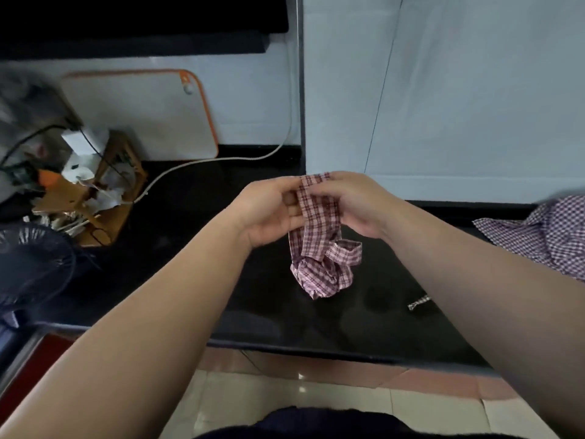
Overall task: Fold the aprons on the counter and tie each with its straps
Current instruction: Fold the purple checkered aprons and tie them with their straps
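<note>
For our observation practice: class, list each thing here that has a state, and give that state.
Left hand: pinching the pink plaid strap.
Right hand: gripping the same strap.
Pink plaid fabric apron: bunched, hanging from that strap.
Purple checked fabric apron: unfolded, crumpled on the black counter.
White orange-rimmed board: leaning upright against the wall.

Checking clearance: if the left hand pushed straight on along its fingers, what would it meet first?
Likely the right hand, just beyond the plaid strap that both hands hold; depth is unclear.
</note>
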Available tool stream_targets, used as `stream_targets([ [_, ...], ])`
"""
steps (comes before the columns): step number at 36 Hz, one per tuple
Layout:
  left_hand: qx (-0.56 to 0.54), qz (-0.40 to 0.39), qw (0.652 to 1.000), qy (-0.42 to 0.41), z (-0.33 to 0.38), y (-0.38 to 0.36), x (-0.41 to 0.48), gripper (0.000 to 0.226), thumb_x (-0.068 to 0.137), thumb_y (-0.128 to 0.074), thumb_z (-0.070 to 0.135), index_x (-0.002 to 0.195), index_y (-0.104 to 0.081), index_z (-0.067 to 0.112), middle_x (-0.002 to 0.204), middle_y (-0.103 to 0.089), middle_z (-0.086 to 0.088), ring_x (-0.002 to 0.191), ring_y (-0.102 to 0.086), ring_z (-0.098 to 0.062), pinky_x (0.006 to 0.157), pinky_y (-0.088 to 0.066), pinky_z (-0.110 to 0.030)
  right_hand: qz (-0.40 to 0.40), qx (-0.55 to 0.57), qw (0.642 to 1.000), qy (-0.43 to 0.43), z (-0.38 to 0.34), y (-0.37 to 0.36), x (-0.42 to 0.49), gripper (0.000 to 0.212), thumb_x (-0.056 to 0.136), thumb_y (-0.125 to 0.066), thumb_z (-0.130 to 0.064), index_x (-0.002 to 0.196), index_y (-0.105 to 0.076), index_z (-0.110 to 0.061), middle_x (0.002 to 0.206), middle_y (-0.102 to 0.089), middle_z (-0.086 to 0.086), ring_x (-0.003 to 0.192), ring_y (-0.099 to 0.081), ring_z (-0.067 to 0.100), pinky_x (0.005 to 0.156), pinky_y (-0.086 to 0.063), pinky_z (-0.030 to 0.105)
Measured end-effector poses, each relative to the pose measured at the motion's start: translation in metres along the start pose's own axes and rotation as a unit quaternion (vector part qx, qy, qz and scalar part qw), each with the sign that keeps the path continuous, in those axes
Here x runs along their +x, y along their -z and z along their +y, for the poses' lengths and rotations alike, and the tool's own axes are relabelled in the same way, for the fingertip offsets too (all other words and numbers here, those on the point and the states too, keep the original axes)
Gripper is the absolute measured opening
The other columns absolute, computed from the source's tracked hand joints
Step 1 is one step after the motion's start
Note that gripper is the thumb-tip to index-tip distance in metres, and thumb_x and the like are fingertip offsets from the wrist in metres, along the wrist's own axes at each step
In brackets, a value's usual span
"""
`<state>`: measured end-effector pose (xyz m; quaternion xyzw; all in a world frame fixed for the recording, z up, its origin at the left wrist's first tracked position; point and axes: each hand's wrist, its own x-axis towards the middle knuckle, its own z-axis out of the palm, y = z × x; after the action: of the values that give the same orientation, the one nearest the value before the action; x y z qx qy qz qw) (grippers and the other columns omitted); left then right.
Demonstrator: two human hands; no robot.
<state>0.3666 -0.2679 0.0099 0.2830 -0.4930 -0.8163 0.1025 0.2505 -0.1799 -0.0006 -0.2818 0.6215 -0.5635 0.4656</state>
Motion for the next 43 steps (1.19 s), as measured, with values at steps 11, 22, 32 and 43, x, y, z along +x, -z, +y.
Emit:
stream_targets([
  [11,0.413,-0.051,0.907,-0.072,0.043,-0.057,0.012,0.021,0.092,-0.057,0.018,0.104,-0.069,0.006,0.107,-0.071,-0.010,0.107,-0.064,-0.022,0.089,-0.049,-0.036,0.126,-0.205,0.969,0.051,-0.059,0.047,-0.042,0.027,0.068,-0.065,-0.001,0.092,-0.059,0.008,0.082,-0.059,0.017,0.078,-0.057,0.026,0.072,-0.046,0.040],
  [22,0.479,-0.128,0.836,-0.235,0.079,-0.113,0.016,0.019,0.083,-0.064,0.012,0.099,-0.064,0.003,0.088,-0.066,-0.008,0.082,-0.058,-0.024,0.075,-0.046,-0.036,0.160,-0.196,0.966,0.054,-0.127,0.070,-0.087,0.020,0.075,-0.038,0.014,0.069,-0.048,-0.003,0.064,-0.043,0.007,0.059,-0.040,0.016,0.051,-0.031,0.027],
  [32,0.260,-0.261,0.914,-0.168,0.099,-0.157,0.019,0.012,0.099,-0.051,0.017,0.087,-0.054,0.014,0.080,-0.053,-0.004,0.065,-0.063,-0.005,0.064,-0.043,-0.026,0.338,-0.151,0.921,0.120,-0.145,0.109,-0.137,0.014,0.085,-0.055,0.002,0.079,-0.055,-0.011,0.067,-0.048,0.005,0.059,-0.045,0.016,0.061,-0.042,0.029],
  [43,0.226,-0.314,0.887,-0.251,0.127,-0.230,0.016,0.013,0.099,-0.049,0.017,0.089,-0.055,0.014,0.068,-0.064,0.010,0.064,-0.055,-0.006,0.065,-0.042,-0.029,0.336,0.108,0.884,0.305,-0.176,0.147,-0.160,0.029,0.088,-0.043,0.007,0.069,-0.037,-0.013,0.063,-0.038,0.007,0.054,-0.044,0.019,0.050,-0.037,0.028],
])
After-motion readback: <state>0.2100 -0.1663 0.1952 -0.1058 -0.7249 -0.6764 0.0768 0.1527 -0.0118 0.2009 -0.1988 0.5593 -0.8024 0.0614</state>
